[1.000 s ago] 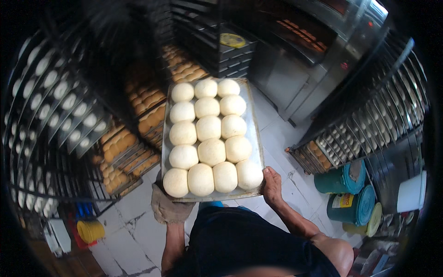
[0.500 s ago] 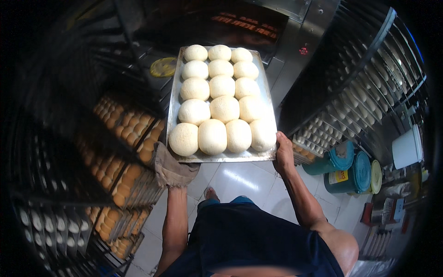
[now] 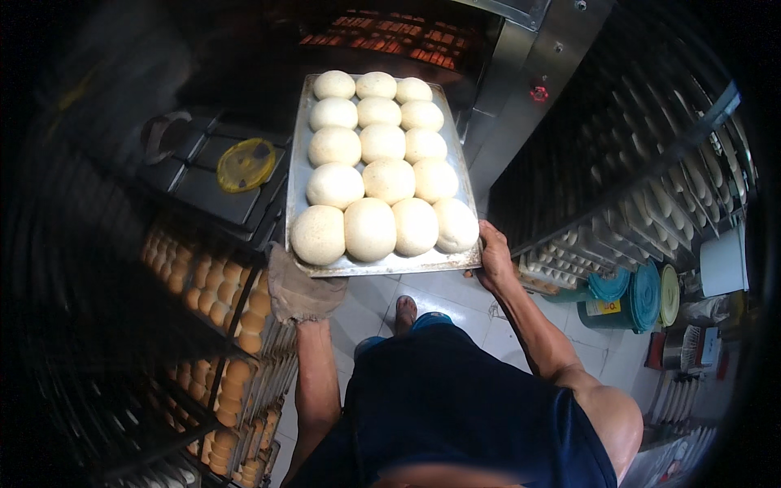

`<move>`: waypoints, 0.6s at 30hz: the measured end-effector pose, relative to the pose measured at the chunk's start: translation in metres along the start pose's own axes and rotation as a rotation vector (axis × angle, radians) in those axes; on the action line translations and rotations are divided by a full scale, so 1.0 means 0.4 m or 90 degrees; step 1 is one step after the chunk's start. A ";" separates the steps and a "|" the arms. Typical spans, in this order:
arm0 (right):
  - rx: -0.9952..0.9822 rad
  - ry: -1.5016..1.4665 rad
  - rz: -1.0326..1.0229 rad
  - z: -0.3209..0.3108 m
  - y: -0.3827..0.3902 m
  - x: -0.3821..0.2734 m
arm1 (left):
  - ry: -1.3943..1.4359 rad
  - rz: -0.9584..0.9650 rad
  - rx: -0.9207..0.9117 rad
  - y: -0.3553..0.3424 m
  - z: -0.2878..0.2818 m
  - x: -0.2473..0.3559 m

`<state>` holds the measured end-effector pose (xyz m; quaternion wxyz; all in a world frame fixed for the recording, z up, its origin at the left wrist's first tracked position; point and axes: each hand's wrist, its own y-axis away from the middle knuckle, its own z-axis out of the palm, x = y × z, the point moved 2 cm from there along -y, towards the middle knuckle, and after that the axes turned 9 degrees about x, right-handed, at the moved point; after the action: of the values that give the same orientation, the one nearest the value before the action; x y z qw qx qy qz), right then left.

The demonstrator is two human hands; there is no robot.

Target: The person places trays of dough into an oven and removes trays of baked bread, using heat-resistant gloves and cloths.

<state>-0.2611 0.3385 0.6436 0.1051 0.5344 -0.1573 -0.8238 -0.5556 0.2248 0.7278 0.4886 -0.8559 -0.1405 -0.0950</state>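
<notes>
Cloth-covered left hand and bare right hand both grip a tray of puffy pale buns, upper middle.

Dark navy sleeveless top, blue legwear, grey-brown cloth covering left hand, bare right hand

Yellow disc: lies near right edge of dark stand. Browned buns: racked. Teal-lidded bucket: floor's right edge.

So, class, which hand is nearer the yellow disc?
Left. The left hand is slightly right of the yellow disc, nearer the body; the right hand is much farther right, across the tray.
</notes>
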 end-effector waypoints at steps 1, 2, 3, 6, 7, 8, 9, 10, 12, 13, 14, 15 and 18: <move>-0.001 0.002 -0.003 0.009 -0.027 -0.006 | -0.007 0.018 0.035 -0.016 0.022 0.004; 0.019 0.009 0.015 0.016 -0.043 -0.014 | -0.023 0.039 0.077 -0.030 0.045 0.009; 0.031 0.025 0.003 0.005 -0.075 -0.033 | -0.032 0.065 0.129 -0.045 0.076 0.019; -0.003 0.131 -0.035 -0.009 -0.168 -0.088 | -0.080 0.195 0.197 -0.074 0.143 0.011; -0.053 0.215 -0.065 -0.007 -0.193 -0.126 | -0.090 0.260 0.204 -0.077 0.164 -0.001; -0.042 0.227 -0.124 0.010 -0.227 -0.170 | -0.105 0.323 0.216 -0.082 0.177 -0.016; -0.022 0.228 -0.153 0.020 -0.266 -0.225 | -0.167 0.245 0.244 -0.127 0.184 0.032; 0.043 0.313 -0.296 0.029 -0.304 -0.302 | -0.076 0.172 0.167 -0.169 0.198 0.017; 0.138 0.423 -0.506 0.058 -0.369 -0.441 | -0.028 0.111 0.123 -0.247 0.206 0.018; 0.174 0.454 -0.590 0.077 -0.396 -0.528 | -0.031 0.122 0.139 -0.278 0.217 0.025; 0.217 0.501 -0.692 0.120 -0.409 -0.614 | -0.046 0.134 0.153 -0.307 0.227 0.027; 0.263 0.553 -0.786 0.154 -0.422 -0.695 | -0.014 0.114 0.131 -0.334 0.244 0.022; 0.383 0.639 -1.067 0.176 -0.536 -0.903 | 0.070 0.059 0.061 -0.403 0.292 -0.008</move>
<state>-0.1795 0.6709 0.8967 -0.5900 0.7602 0.1289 -0.2397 -0.6095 0.4032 0.7985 0.5397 -0.8306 -0.0784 -0.1125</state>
